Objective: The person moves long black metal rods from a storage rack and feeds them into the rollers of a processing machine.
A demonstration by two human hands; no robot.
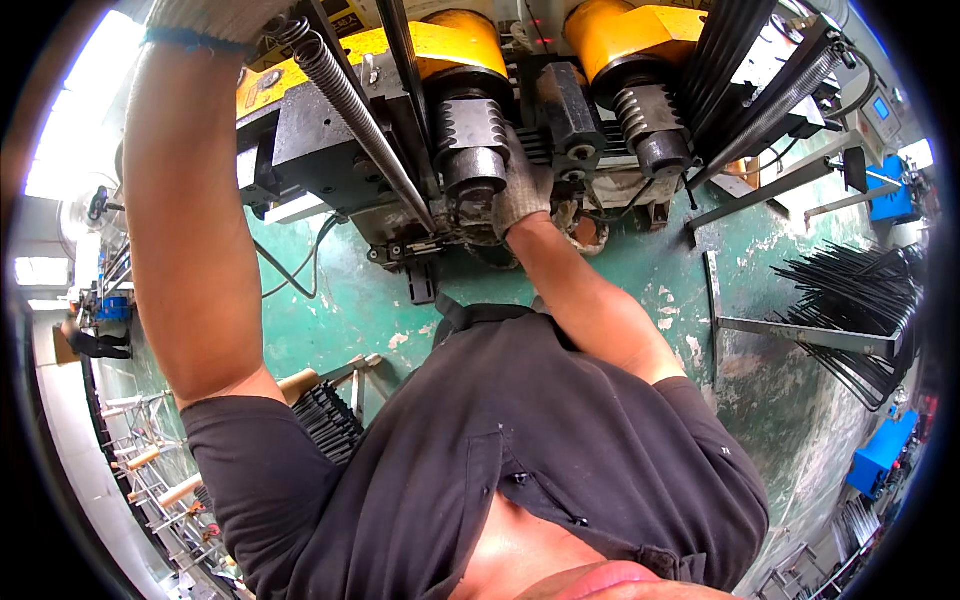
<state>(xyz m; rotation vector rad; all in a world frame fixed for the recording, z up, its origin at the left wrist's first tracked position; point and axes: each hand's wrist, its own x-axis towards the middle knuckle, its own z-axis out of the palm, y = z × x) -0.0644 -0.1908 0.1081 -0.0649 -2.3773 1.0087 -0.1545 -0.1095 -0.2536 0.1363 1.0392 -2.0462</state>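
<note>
Two yellow machine heads point(462, 42) carry dark toothed metal cylinders point(470, 135), with a black faceted block point(570, 115) between them. My right hand point(522, 190), in a pale knitted work glove, reaches in beside the left toothed cylinder, and its fingers are lost among the dark machine parts. Up at the top left edge is my left hand point(205, 18), also gloved, with a blue cuff; its fingers lie beyond the picture. Close to it a long coil spring point(350, 100) slants down toward the machine's front.
Black rods point(850, 290) lie bundled on a metal stand point(810, 335) at the right. More black bars point(325, 420) rest on a rack at lower left. Cables point(305, 285) hang over the green floor point(345, 320). A person point(95, 342) is far left; blue machines point(885, 450) stand right.
</note>
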